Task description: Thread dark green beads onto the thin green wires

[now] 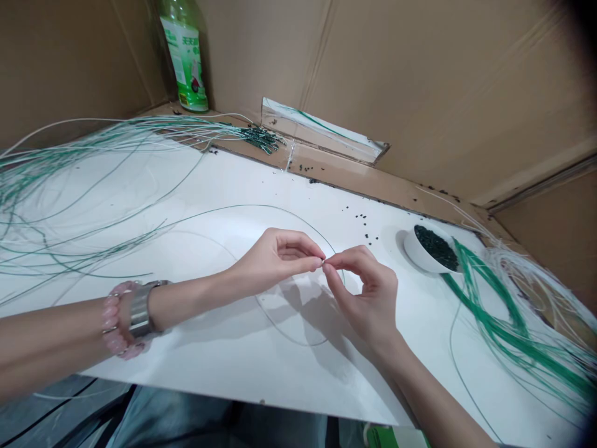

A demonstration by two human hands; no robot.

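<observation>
Over the middle of the white tabletop, my left hand (280,258) and my right hand (368,283) meet fingertip to fingertip, both closed in a pinch. A tiny dark piece with a light spot (323,261) shows between the fingertips; its exact kind is too small to tell. One thin green wire (252,205) arcs from the left over to the right-hand fingers. Below the hands runs a pale curved line, a white wire or a shadow. A white bowl (420,258) filled with small dark green pieces (436,247) sits right of my right hand.
Bundled green and white wires (116,140) spread across the left, with dark beaded ends (261,138) at the back. More green wires (494,317) and white wires (527,267) lie at right. Loose dark pieces (366,218) dot the table. A green bottle (186,62) stands against the cardboard wall (420,81).
</observation>
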